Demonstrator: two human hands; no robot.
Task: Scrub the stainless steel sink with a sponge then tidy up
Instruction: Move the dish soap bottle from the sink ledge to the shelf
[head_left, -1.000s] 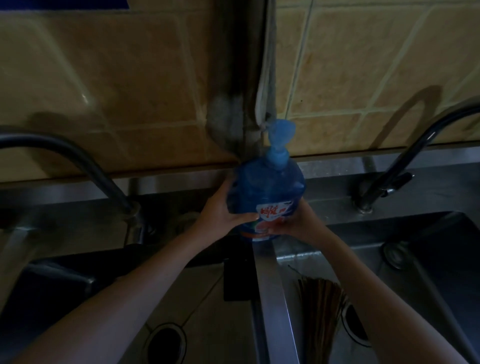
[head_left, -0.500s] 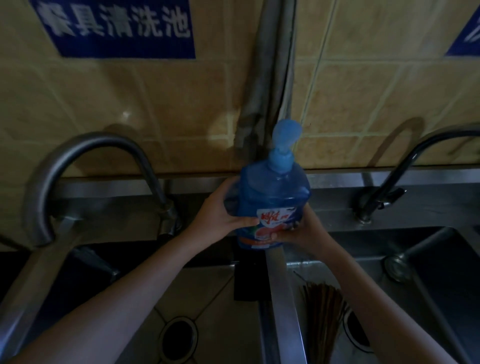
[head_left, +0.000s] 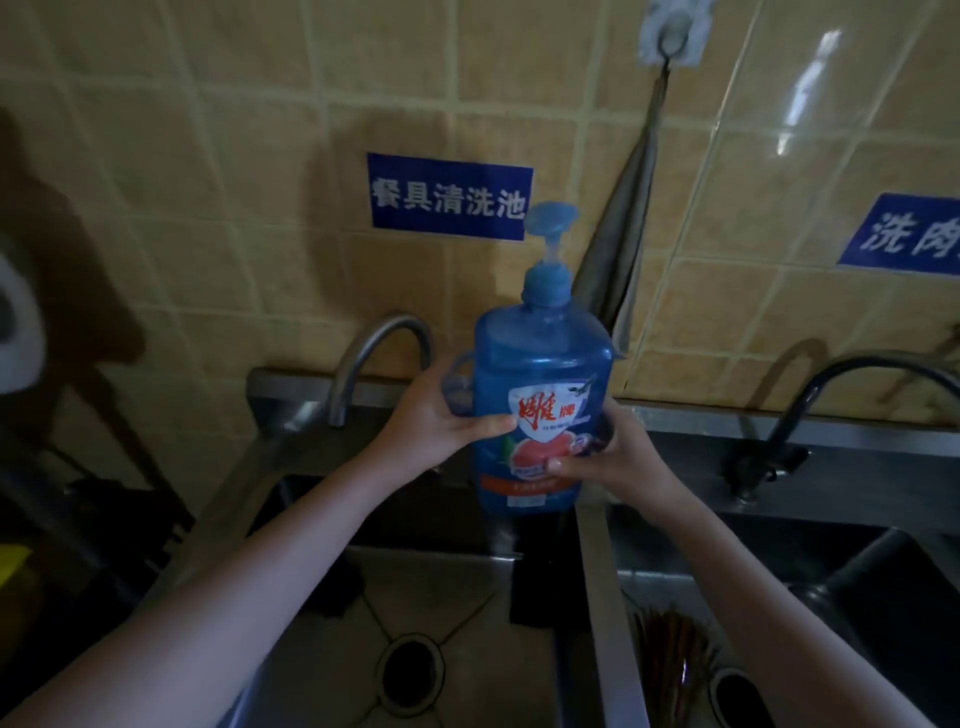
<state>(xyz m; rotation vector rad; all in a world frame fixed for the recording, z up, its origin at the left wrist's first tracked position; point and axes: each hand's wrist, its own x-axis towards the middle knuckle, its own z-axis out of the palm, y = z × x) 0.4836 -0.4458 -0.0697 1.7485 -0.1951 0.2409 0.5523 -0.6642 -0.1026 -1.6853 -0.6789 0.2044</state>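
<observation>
You held a blue pump bottle of dish detergent (head_left: 540, 415) upright in both hands, over the back end of the ridge dividing the steel sink (head_left: 605, 597) into two basins. Your left hand (head_left: 436, 421) wrapped its side at the handle, thumb across the label. Your right hand (head_left: 608, 457) gripped the lower right side. A curved silver faucet (head_left: 376, 353) stood just left of the bottle. A bundle of chopsticks (head_left: 670, 660) lay in the right basin.

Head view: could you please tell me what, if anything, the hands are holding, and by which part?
The blue pump bottle, by its body: the left hand grips its left side, the right hand its lower right.
</observation>
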